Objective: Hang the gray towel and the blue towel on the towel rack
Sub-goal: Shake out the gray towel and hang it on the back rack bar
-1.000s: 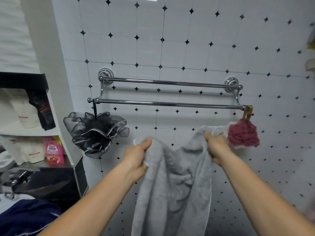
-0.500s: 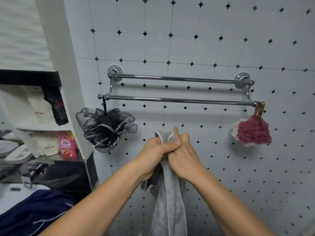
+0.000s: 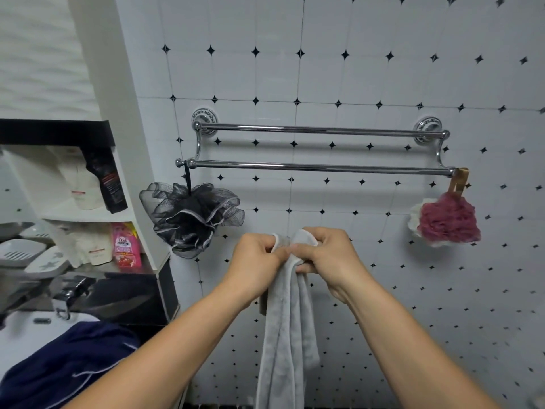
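The gray towel [image 3: 287, 329] hangs folded lengthwise in front of the tiled wall, below the rack. My left hand [image 3: 258, 262] and my right hand [image 3: 327, 256] pinch its top edge side by side, fingers touching. The chrome double-bar towel rack [image 3: 318, 166] is mounted on the wall above my hands, both bars bare. The blue towel [image 3: 65, 364] lies bunched on the white sink edge at lower left.
A black mesh bath pouf [image 3: 191, 215] hangs from the rack's left end, a red and white one [image 3: 446, 219] from its right end. Shelves at left hold bottles and a pink pouch [image 3: 125, 245]. A faucet [image 3: 69, 293] sits over the sink.
My hands came together from a spread hold, folding the gray towel into a narrow strip. Since half a second ago they parted slightly at the top edge.
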